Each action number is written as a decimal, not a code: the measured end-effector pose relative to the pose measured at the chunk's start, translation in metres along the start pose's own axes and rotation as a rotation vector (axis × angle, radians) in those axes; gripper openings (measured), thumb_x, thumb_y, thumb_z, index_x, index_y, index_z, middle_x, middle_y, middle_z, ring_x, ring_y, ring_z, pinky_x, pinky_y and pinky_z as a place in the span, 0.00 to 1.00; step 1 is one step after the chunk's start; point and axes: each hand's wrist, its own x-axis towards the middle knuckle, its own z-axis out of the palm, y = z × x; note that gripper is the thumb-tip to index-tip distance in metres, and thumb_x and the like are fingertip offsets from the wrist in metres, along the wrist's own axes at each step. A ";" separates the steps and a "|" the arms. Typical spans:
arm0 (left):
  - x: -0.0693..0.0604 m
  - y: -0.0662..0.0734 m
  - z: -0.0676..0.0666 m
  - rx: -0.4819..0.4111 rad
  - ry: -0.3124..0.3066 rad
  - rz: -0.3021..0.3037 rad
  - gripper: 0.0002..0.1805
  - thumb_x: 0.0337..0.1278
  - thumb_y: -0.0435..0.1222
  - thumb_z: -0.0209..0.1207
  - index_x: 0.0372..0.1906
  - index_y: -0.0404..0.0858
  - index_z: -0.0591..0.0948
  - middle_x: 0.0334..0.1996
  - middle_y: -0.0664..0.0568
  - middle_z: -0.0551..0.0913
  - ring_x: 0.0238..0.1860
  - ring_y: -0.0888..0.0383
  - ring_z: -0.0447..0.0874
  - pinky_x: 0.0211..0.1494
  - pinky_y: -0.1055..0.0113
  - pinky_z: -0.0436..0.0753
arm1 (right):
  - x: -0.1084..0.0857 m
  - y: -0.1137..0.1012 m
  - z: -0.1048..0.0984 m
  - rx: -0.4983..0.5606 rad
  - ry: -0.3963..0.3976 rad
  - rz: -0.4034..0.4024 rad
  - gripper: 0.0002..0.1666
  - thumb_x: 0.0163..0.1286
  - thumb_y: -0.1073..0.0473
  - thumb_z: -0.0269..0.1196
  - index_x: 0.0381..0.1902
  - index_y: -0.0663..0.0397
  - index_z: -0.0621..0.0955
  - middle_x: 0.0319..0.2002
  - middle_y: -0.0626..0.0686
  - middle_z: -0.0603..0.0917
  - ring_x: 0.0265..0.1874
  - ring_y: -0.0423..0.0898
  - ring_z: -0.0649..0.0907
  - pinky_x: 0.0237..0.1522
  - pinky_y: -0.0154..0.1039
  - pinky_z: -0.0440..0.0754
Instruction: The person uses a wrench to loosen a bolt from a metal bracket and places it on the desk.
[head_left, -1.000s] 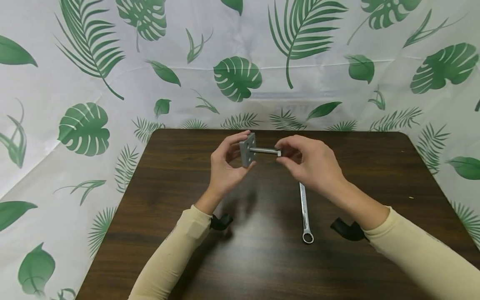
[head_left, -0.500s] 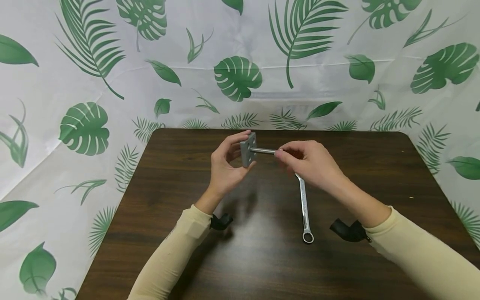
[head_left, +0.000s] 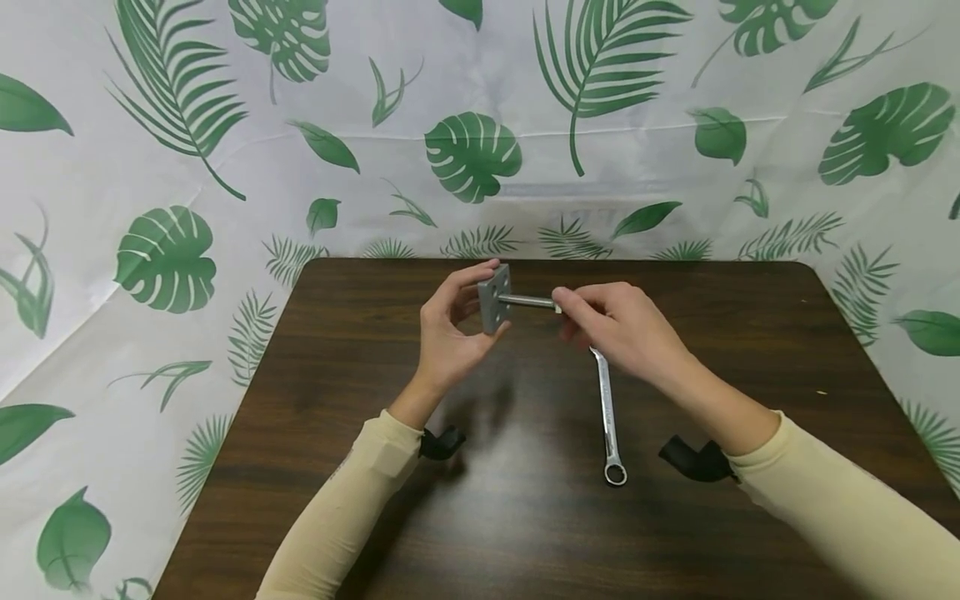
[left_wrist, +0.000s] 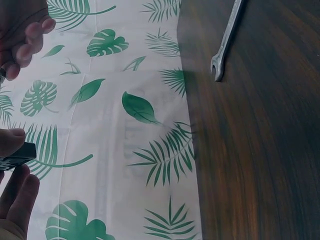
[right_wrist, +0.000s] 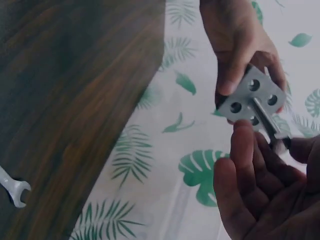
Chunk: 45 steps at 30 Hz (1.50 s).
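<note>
In the head view my left hand (head_left: 452,337) holds a small grey square plate (head_left: 491,307) upright by its edges above the table. Several holes show in the plate's face (right_wrist: 244,96) in the right wrist view. A silver bolt (head_left: 527,301) stands out from the plate's middle toward the right. My right hand (head_left: 626,329) pinches its head end between thumb and fingers, the thumb partly covering the head. In the right wrist view, the other fingers (right_wrist: 242,150) of that hand extend near the bolt's shank (right_wrist: 265,115). The plate's far side is hidden.
A combination wrench (head_left: 608,408) lies lengthwise on the dark wooden table (head_left: 525,517), below and near my right hand. Its open end (left_wrist: 217,67) shows in the left wrist view. Behind the table hangs a white sheet (head_left: 390,167) with green leaves.
The right fingers first stand loosely around the bolt head, then close over it, and now the thumb sits higher on the head. The left hand and plate stay nearly still.
</note>
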 end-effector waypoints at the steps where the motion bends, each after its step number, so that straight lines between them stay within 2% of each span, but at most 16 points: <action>1: 0.000 0.000 0.000 0.001 0.000 -0.001 0.36 0.33 0.15 0.71 0.56 0.32 0.76 0.59 0.43 0.79 0.49 0.45 0.84 0.46 0.54 0.84 | 0.000 0.000 0.000 0.012 -0.017 0.003 0.25 0.74 0.37 0.53 0.36 0.49 0.86 0.27 0.48 0.86 0.26 0.44 0.84 0.31 0.45 0.78; 5: -0.001 0.000 0.000 -0.003 -0.003 -0.007 0.36 0.33 0.14 0.71 0.56 0.32 0.76 0.60 0.44 0.79 0.49 0.44 0.84 0.46 0.54 0.84 | -0.001 0.001 0.001 -0.013 0.057 -0.130 0.10 0.68 0.51 0.66 0.42 0.49 0.85 0.31 0.46 0.86 0.29 0.41 0.84 0.32 0.42 0.81; 8: 0.000 0.000 0.000 -0.006 -0.004 -0.010 0.36 0.32 0.14 0.71 0.56 0.32 0.76 0.60 0.44 0.79 0.49 0.45 0.84 0.46 0.54 0.84 | -0.001 0.002 0.003 -0.051 0.156 -0.276 0.13 0.61 0.62 0.72 0.44 0.51 0.84 0.34 0.44 0.85 0.31 0.39 0.83 0.33 0.38 0.83; 10: 0.000 0.000 0.000 -0.008 -0.007 -0.009 0.36 0.33 0.15 0.71 0.56 0.32 0.76 0.60 0.44 0.79 0.49 0.45 0.84 0.46 0.54 0.84 | -0.001 0.003 0.004 -0.057 0.185 -0.308 0.15 0.59 0.62 0.73 0.44 0.51 0.84 0.35 0.44 0.85 0.31 0.38 0.84 0.32 0.37 0.83; 12: 0.000 0.000 -0.001 -0.009 -0.006 -0.005 0.36 0.33 0.15 0.71 0.56 0.32 0.76 0.60 0.44 0.79 0.48 0.45 0.84 0.46 0.54 0.84 | -0.001 0.002 0.003 -0.044 0.161 -0.250 0.14 0.63 0.55 0.71 0.45 0.51 0.84 0.35 0.45 0.85 0.31 0.39 0.83 0.32 0.39 0.82; 17: 0.001 0.000 -0.001 -0.003 -0.003 0.007 0.36 0.33 0.15 0.71 0.56 0.32 0.76 0.60 0.44 0.79 0.48 0.45 0.84 0.46 0.54 0.84 | 0.001 -0.001 -0.003 0.141 -0.044 0.016 0.26 0.73 0.39 0.57 0.40 0.56 0.85 0.30 0.53 0.86 0.26 0.48 0.84 0.29 0.42 0.82; 19: 0.000 -0.001 -0.001 -0.003 -0.005 0.007 0.36 0.33 0.15 0.71 0.56 0.32 0.76 0.60 0.43 0.79 0.49 0.44 0.84 0.46 0.54 0.84 | 0.001 -0.001 -0.005 0.207 -0.090 0.054 0.27 0.74 0.41 0.55 0.36 0.59 0.85 0.28 0.56 0.86 0.25 0.51 0.84 0.28 0.42 0.83; 21: -0.001 -0.001 -0.001 -0.003 -0.006 0.002 0.36 0.33 0.15 0.71 0.56 0.32 0.76 0.60 0.44 0.79 0.49 0.44 0.84 0.47 0.54 0.84 | 0.001 -0.001 -0.004 0.194 -0.077 0.029 0.23 0.74 0.44 0.58 0.38 0.59 0.86 0.28 0.55 0.86 0.26 0.51 0.85 0.29 0.41 0.83; 24: -0.001 -0.001 0.000 -0.004 -0.003 -0.004 0.36 0.32 0.14 0.71 0.56 0.31 0.76 0.60 0.42 0.79 0.49 0.44 0.84 0.47 0.54 0.83 | -0.001 0.000 -0.001 0.077 0.029 -0.068 0.15 0.69 0.49 0.64 0.42 0.55 0.87 0.30 0.51 0.87 0.27 0.46 0.84 0.29 0.38 0.81; 26: -0.001 0.003 0.000 -0.002 -0.001 -0.004 0.36 0.31 0.13 0.71 0.55 0.29 0.76 0.59 0.40 0.78 0.48 0.43 0.84 0.46 0.54 0.84 | -0.001 0.001 0.001 0.000 0.124 -0.183 0.11 0.65 0.56 0.69 0.44 0.53 0.87 0.32 0.46 0.86 0.29 0.41 0.84 0.31 0.36 0.81; 32: 0.005 0.024 0.003 -0.003 -0.005 0.015 0.34 0.31 0.11 0.69 0.53 0.23 0.73 0.56 0.31 0.77 0.45 0.37 0.84 0.44 0.51 0.84 | 0.000 0.008 0.008 -0.175 0.348 -0.612 0.17 0.53 0.75 0.72 0.40 0.54 0.88 0.38 0.49 0.84 0.31 0.43 0.83 0.32 0.39 0.83; 35: 0.006 0.023 0.003 -0.008 -0.004 0.019 0.34 0.32 0.12 0.69 0.54 0.23 0.74 0.57 0.31 0.77 0.45 0.38 0.84 0.44 0.52 0.84 | 0.001 0.010 0.011 -0.221 0.395 -0.713 0.17 0.52 0.76 0.70 0.38 0.54 0.88 0.41 0.52 0.83 0.34 0.45 0.83 0.33 0.39 0.82; 37: 0.005 0.020 0.002 -0.007 -0.004 0.019 0.35 0.32 0.12 0.69 0.54 0.24 0.74 0.57 0.33 0.77 0.46 0.39 0.84 0.44 0.53 0.84 | 0.001 0.011 0.011 -0.164 0.377 -0.703 0.17 0.52 0.75 0.72 0.39 0.56 0.88 0.41 0.51 0.83 0.34 0.44 0.83 0.35 0.36 0.82; 39: 0.003 0.014 0.001 -0.006 -0.001 0.015 0.36 0.31 0.12 0.70 0.55 0.26 0.75 0.58 0.35 0.78 0.46 0.41 0.84 0.45 0.53 0.84 | 0.001 0.010 0.011 -0.096 0.355 -0.635 0.16 0.54 0.70 0.74 0.42 0.55 0.87 0.40 0.49 0.84 0.36 0.42 0.83 0.37 0.33 0.82; 42: 0.000 0.006 0.000 -0.008 0.002 0.003 0.38 0.29 0.11 0.70 0.55 0.29 0.76 0.59 0.40 0.79 0.48 0.44 0.84 0.46 0.54 0.84 | -0.002 0.007 0.010 -0.033 0.336 -0.435 0.13 0.62 0.58 0.71 0.45 0.53 0.87 0.37 0.45 0.85 0.31 0.39 0.82 0.33 0.34 0.82; 45: -0.002 0.002 0.000 -0.009 0.003 0.006 0.39 0.29 0.11 0.70 0.56 0.31 0.76 0.59 0.42 0.79 0.49 0.44 0.84 0.46 0.53 0.84 | -0.003 0.003 0.006 -0.015 0.230 -0.192 0.18 0.70 0.44 0.63 0.41 0.50 0.88 0.31 0.44 0.87 0.26 0.39 0.83 0.28 0.40 0.80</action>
